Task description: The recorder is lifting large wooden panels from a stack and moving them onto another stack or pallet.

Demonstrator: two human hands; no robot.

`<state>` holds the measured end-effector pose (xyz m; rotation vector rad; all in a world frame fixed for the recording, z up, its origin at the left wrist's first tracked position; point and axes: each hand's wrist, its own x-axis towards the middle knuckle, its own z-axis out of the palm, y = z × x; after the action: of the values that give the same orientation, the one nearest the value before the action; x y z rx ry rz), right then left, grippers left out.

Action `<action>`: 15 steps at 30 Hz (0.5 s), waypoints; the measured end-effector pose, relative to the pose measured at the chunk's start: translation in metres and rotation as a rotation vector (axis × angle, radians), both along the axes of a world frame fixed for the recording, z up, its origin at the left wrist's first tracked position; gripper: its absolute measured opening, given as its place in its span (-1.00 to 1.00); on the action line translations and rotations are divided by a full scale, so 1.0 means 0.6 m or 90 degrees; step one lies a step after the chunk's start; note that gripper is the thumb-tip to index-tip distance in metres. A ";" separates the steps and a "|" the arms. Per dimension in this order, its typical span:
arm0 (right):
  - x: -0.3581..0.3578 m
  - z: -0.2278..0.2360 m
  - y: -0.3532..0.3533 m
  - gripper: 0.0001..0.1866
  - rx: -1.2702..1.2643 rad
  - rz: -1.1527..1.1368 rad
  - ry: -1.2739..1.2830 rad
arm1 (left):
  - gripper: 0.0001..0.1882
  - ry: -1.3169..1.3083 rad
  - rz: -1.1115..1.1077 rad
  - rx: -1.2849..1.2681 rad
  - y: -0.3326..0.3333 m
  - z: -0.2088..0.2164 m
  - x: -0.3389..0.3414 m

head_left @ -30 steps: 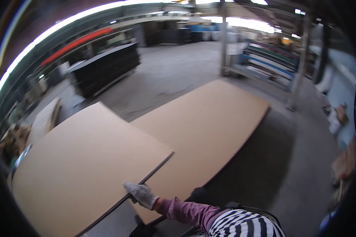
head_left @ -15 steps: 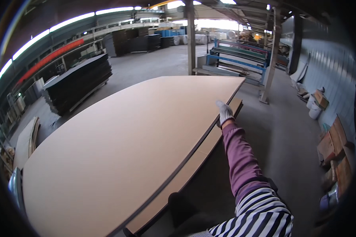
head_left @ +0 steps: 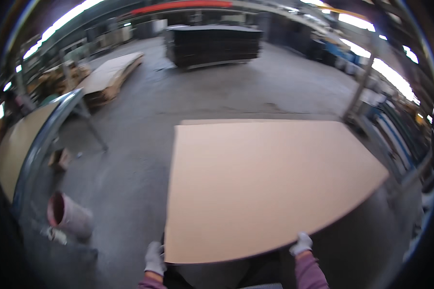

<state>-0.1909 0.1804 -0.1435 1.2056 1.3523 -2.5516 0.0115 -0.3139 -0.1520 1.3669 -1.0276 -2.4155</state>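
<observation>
A large flat tan board (head_left: 265,188) spreads out in front of me. My left hand (head_left: 154,258), in a white knit glove, grips its near left corner from the side. Further right, my right hand (head_left: 301,243), gloved likewise, is closed on the near edge. Its thumb side shows at the rim, and the fingers under the board are hidden. Beyond the far left edge a strip of another tan board (head_left: 212,122) shows underneath. Purple sleeves cover both forearms.
At left stand a metal-edged table (head_left: 46,139), a pinkish bucket (head_left: 79,219) and a small brown box (head_left: 59,159). Behind them lies a low stack of sheets (head_left: 108,72). A dark stack of panels (head_left: 214,48) stands far ahead. A post (head_left: 364,86) and machine frame (head_left: 393,135) are at right.
My view has swung left, so the dark stack now lies ahead. My left hand has come into view at the board's corner. My right hand now shows on the near edge.
</observation>
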 end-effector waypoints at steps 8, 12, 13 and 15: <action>-0.109 -0.266 0.078 -0.70 0.226 0.189 -0.284 | -0.56 -0.209 -0.332 -0.415 0.014 -0.146 -0.174; -0.088 -0.353 0.062 -0.69 0.183 0.086 -0.300 | -0.54 -0.289 -0.390 -0.448 0.010 -0.254 -0.187; -0.084 -0.353 0.058 -0.72 0.180 0.068 -0.282 | -0.53 -0.276 -0.394 -0.428 0.008 -0.265 -0.183; -0.077 -0.360 0.051 -0.72 0.147 0.041 -0.303 | -0.51 -0.261 -0.371 -0.351 -0.003 -0.291 -0.158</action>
<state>-0.2374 0.2110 -0.3596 1.6369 1.5498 -1.9232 -0.0835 -0.3158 -0.3268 1.5163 -2.2570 -1.9178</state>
